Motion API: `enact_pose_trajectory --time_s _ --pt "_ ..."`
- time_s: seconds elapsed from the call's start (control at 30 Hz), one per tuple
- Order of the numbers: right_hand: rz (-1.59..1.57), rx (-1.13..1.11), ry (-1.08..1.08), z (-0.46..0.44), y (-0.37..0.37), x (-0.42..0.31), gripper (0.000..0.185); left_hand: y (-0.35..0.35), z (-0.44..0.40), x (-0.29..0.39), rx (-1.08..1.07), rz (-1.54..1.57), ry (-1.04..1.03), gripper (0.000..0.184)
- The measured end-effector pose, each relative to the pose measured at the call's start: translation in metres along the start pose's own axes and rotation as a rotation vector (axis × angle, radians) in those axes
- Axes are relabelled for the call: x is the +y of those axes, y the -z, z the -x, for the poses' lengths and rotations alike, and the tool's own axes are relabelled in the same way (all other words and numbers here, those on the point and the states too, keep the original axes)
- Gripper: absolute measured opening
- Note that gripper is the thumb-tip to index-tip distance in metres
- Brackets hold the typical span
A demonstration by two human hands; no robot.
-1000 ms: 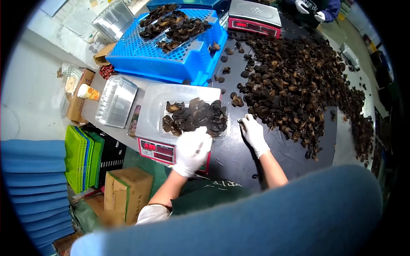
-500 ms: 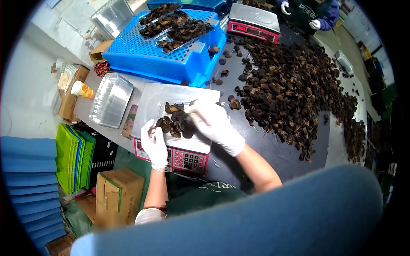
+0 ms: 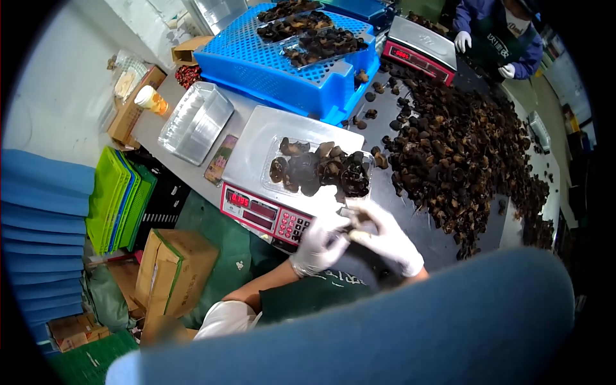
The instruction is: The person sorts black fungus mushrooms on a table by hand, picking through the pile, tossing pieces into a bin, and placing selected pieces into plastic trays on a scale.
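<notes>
My gloved left hand (image 3: 320, 245) and gloved right hand (image 3: 393, 242) meet in front of the scale (image 3: 247, 144), fingers closed. Between their fingertips is a small dark piece of wood ear mushroom (image 3: 364, 225), partly hidden and blurred. Behind them, a clear plastic tray (image 3: 272, 172) rests on the scale's metal plate. Dark wood ear mushrooms (image 3: 331, 169) lie spread inside the tray. Red digits glow on the scale's display (image 3: 240, 200), and my left hand covers part of its keypad.
A large mushroom heap (image 3: 449, 154) covers the table's right side. A blue crate (image 3: 269, 80) bears filled trays; stacked clear trays (image 3: 196, 122) and a paper cup (image 3: 151, 99) stand left. Beyond are another scale (image 3: 420, 54) and a gloved co-worker (image 3: 497, 38).
Both hands have left the tray and come together nearer my body. The tray's mushrooms are now fully in sight. My view has shifted, so the scene sits further right.
</notes>
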State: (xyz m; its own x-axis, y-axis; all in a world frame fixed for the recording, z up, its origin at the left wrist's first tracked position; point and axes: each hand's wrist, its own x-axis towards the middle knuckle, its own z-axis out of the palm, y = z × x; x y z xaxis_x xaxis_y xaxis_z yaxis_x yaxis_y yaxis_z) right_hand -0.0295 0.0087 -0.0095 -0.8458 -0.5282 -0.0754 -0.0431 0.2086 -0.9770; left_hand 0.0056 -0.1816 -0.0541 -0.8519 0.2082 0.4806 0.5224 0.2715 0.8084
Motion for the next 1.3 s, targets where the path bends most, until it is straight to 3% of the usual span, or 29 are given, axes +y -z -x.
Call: enact_pose_trajectory --time_s 0.03,0.07,0.17,0.2,0.27,0.33,0.43,0.5,0.53,0.6,0.67,0.7,0.73,0.8,0.83,0.87,0.97,1.07,1.1,1.2,1.27,1.3 --pt "-0.159 0.009 -0.14 0.022 -0.006 0.018 0.049 -0.012 0.002 0.005 -0.156 0.164 0.021 0.039" --pt "-0.016 0.02 -0.082 0.04 -0.006 0.035 0.043 -0.023 0.006 0.01 -0.31 0.329 0.043 0.045" --pt "-0.1 -0.2 -0.426 0.112 0.012 0.092 0.02 -0.037 0.021 0.01 -0.692 0.333 -0.021 0.051" --pt "0.025 -0.308 -0.264 0.139 0.022 0.096 0.02 -0.034 0.017 0.01 -0.646 0.257 -0.105 0.046" --pt "0.296 -0.545 -0.743 0.164 0.028 0.069 0.024 -0.026 0.006 0.011 -0.506 0.203 -0.136 0.036" --pt "0.468 -0.294 -0.665 0.185 0.017 0.076 0.02 -0.019 -0.008 0.014 -0.371 0.091 -0.181 0.024" --pt "0.657 0.234 -0.136 0.168 -0.012 0.114 0.015 -0.012 -0.033 0.012 -0.315 -0.051 -0.21 0.023" --pt "0.706 0.308 0.036 0.144 -0.031 0.123 0.016 -0.006 -0.052 0.011 -0.276 -0.218 -0.302 0.024" --pt "0.775 0.237 0.013 0.143 -0.039 0.122 0.012 -0.002 -0.06 0.012 -0.292 -0.315 -0.294 0.027" --pt "0.871 -0.046 -0.234 0.156 -0.046 0.137 0.018 0.008 -0.083 0.003 -0.223 -0.417 -0.41 0.03" --pt "0.519 -0.339 -0.689 0.172 -0.032 0.11 0.028 0.03 -0.096 -0.007 -0.193 -0.573 -0.337 0.028" --pt "0.409 -0.463 -0.813 0.179 -0.023 0.107 0.033 0.038 -0.101 -0.02 -0.137 -0.556 -0.29 0.024" --pt "0.47 -0.48 -0.734 0.2 -0.027 0.138 0.033 0.05 -0.102 -0.032 -0.144 -0.603 -0.249 0.027" --pt "0.657 -0.452 -0.686 0.176 -0.004 0.093 0.028 0.061 -0.101 -0.047 -0.164 -0.724 -0.254 0.032" --pt "0.694 -0.23 -0.583 0.167 -0.002 0.098 0.026 0.063 -0.1 -0.055 -0.235 -0.728 -0.23 0.041" --pt "0.749 0.059 -0.188 0.151 0.002 0.109 0.027 0.062 -0.098 -0.06 -0.304 -0.739 -0.196 0.05" --pt "0.674 0.446 0.205 0.075 0.008 0.075 0.013 0.05 -0.095 -0.071 -0.425 -0.784 -0.147 0.06" --pt "0.604 0.675 0.329 -0.003 0.0 0.051 0.024 0.047 -0.092 -0.093 -0.48 -0.816 -0.037 0.057" --pt "0.61 0.775 0.414 -0.027 -0.002 0.049 0.028 0.049 -0.092 -0.095 -0.447 -0.811 -0.098 0.054" --pt "0.762 0.634 0.323 -0.062 -0.005 0.05 0.025 0.049 -0.09 -0.091 -0.464 -0.819 -0.098 0.053" --pt "0.68 0.555 0.299 -0.059 0.003 0.049 0.02 0.051 -0.089 -0.093 -0.445 -0.789 -0.082 0.055" --pt "0.518 0.673 0.4 -0.059 0.006 0.057 0.017 0.052 -0.089 -0.093 -0.431 -0.762 -0.089 0.057"
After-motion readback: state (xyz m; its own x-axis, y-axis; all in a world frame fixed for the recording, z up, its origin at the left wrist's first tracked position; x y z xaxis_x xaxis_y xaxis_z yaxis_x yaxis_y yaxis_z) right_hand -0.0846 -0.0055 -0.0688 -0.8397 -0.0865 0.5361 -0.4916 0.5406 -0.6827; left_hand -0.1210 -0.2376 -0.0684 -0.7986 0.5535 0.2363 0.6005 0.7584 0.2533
